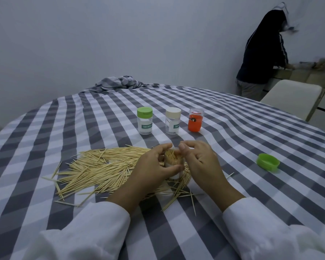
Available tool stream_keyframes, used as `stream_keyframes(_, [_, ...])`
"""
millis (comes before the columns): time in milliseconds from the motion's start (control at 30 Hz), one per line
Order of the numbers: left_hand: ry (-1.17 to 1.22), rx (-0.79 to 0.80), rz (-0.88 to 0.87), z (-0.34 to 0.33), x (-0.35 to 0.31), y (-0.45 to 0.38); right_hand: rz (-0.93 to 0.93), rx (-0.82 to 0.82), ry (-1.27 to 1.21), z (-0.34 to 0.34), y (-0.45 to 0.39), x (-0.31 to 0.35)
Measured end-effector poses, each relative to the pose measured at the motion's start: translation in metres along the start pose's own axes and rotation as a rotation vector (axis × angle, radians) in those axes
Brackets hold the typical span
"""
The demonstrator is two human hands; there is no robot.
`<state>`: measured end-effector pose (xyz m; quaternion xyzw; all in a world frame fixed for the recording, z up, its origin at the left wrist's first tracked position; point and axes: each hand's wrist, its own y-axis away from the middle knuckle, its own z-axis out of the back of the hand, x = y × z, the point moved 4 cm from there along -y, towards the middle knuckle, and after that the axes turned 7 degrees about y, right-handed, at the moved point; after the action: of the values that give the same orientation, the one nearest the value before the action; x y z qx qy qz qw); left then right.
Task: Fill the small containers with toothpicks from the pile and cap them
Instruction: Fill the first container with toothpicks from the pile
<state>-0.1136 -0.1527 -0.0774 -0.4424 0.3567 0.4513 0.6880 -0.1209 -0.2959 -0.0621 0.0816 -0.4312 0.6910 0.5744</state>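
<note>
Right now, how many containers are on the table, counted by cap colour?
Green-capped container: 1
White-capped container: 1
Orange container, clear cap: 1
Uncapped container, held by the left hand: 1
Total: 4

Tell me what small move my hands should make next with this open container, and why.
Probably reach the right hand for the loose green cap lying off to the right. The container gripped by the left hand looks packed with toothpicks and has no lid on.
</note>
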Motion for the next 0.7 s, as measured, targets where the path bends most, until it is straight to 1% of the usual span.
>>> stream_keyframes(133, [-0.001, 0.005, -0.004, 0.0, -0.001, 0.0, 0.043, 0.015, -0.046, 0.0, 0.003, 0.004])
stream_keyframes(233, [-0.016, -0.001, -0.019, 0.0, -0.003, 0.0, 0.068, 0.101, 0.072, -0.004, 0.003, 0.001])
stream_keyframes(400, [-0.01, 0.001, -0.006, 0.0, -0.002, -0.001, 0.087, 0.032, 0.109, -0.001, 0.001, -0.002])
stream_keyframes(500, [-0.017, -0.009, -0.014, 0.001, -0.002, -0.001, 0.09, 0.109, 0.172, -0.004, 0.0, -0.005])
stream_keyframes(533, [-0.022, -0.011, -0.015, 0.001, -0.002, -0.001, 0.086, 0.125, 0.163, -0.005, 0.0, -0.006])
stream_keyframes(600, [-0.02, -0.01, -0.014, 0.001, -0.002, 0.0, 0.094, 0.105, 0.096, -0.002, 0.0, -0.004])
stream_keyframes(700, [-0.012, -0.006, -0.012, 0.001, -0.002, 0.0, 0.152, 0.097, 0.061, 0.0, 0.001, 0.0])
